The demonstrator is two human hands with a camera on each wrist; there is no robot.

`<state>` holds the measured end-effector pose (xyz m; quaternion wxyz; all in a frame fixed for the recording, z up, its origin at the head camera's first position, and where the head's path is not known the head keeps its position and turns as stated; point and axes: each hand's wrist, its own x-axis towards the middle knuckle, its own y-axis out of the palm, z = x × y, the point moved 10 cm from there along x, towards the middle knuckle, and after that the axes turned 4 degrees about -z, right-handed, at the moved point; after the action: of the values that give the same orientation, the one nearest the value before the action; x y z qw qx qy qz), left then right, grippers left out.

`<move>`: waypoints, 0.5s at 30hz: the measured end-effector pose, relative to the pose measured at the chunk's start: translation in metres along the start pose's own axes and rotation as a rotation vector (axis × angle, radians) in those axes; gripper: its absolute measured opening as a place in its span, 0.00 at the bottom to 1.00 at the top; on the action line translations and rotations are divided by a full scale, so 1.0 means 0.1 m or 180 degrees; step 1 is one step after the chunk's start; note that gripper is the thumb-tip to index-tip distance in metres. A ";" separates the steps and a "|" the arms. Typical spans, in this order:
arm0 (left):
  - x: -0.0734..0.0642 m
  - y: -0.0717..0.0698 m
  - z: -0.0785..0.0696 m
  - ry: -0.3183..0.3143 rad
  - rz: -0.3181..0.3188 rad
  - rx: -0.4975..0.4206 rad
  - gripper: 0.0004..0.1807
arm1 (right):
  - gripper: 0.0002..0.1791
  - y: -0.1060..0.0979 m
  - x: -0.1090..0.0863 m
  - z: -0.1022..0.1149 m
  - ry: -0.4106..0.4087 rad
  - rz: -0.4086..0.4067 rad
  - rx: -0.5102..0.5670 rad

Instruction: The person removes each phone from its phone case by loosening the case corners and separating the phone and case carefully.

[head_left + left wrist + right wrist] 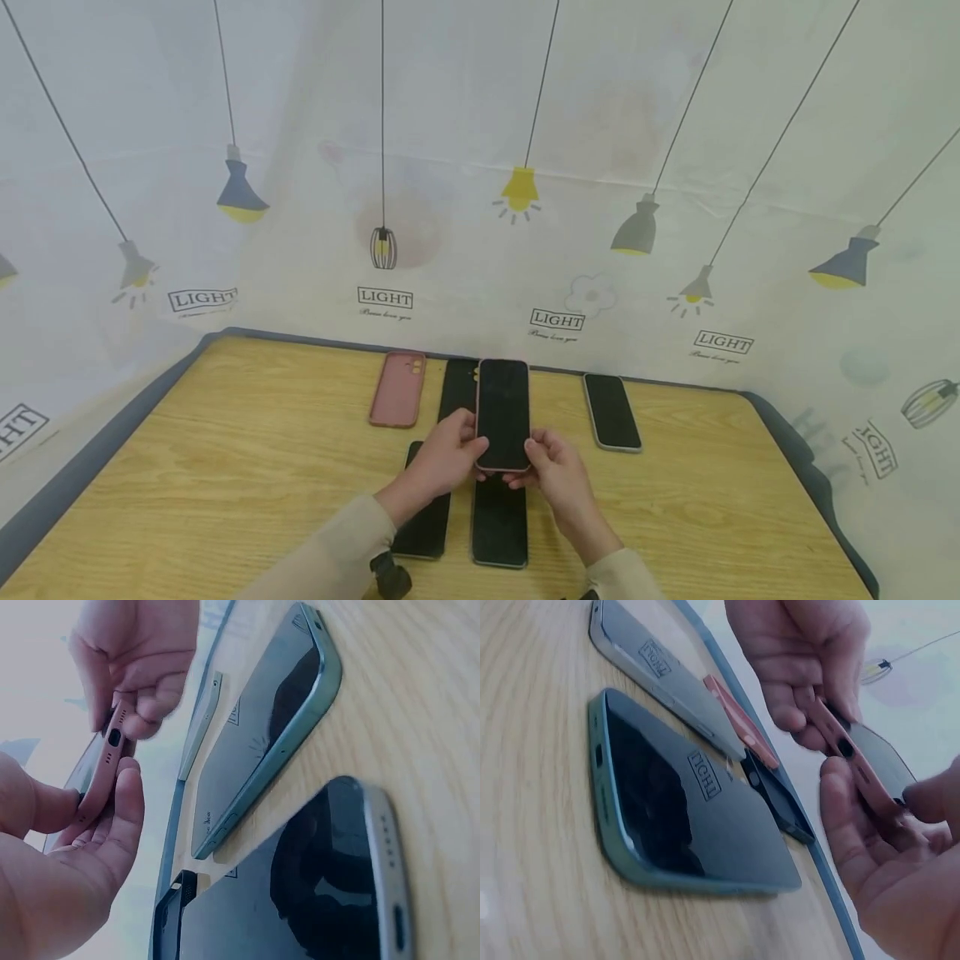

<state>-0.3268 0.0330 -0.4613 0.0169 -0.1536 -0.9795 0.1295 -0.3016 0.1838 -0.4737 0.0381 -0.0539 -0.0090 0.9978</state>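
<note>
Both hands hold a dark-screened phone in a pink phone case, raised over the table with its screen toward me. My left hand grips the lower left corner, thumb at the screen's edge and fingers curled behind. On the lower right corner, my right hand grips in the same way. In the right wrist view the case's bottom edge shows its port cutout. Beneath the hands lies a phone with a greenish frame, screen up. Another phone lies partly hidden under the left forearm.
An empty pink case lies at the back of the wooden table. Beside it is a black case, partly covered by the held phone. A light-framed phone lies back right. A lamp-printed curtain borders the table.
</note>
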 end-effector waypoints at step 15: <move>-0.16 0.05 -0.04 0.0127 0.0128 -0.0091 0.13 | 0.16 -0.23 0.21 0.15 0.0013 -0.0022 -0.0158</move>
<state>-0.3102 0.0334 -0.4582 0.0316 -0.1761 -0.9774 0.1128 -0.3225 0.2078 -0.4602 0.0402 -0.0569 -0.0340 0.9970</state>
